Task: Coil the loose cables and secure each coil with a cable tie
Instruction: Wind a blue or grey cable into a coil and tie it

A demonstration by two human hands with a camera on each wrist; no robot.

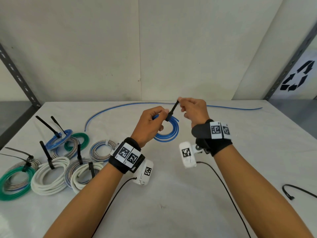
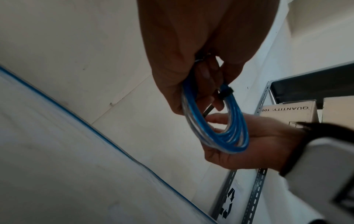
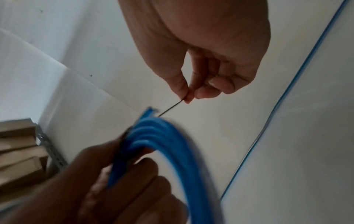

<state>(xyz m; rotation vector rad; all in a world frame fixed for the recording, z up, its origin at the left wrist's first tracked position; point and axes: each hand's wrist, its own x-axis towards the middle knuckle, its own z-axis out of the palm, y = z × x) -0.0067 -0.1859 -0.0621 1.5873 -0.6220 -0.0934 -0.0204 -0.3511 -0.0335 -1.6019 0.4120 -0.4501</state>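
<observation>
My left hand grips a blue cable coil above the middle of the table, fingers curled round its top. A black cable tie is wrapped round the coil there, and its tail sticks up to the right. My right hand pinches the tail's end between thumb and forefinger. The left wrist view has the coil hanging from my left hand with the tie's band round it. In the right wrist view my right hand pulls the thin tail taut from the coil.
Several tied coils, blue, green, white and grey, lie at the left of the white table. One long loose blue cable runs along the back. A spare black tie lies at the right edge. Grey shelf posts flank the table.
</observation>
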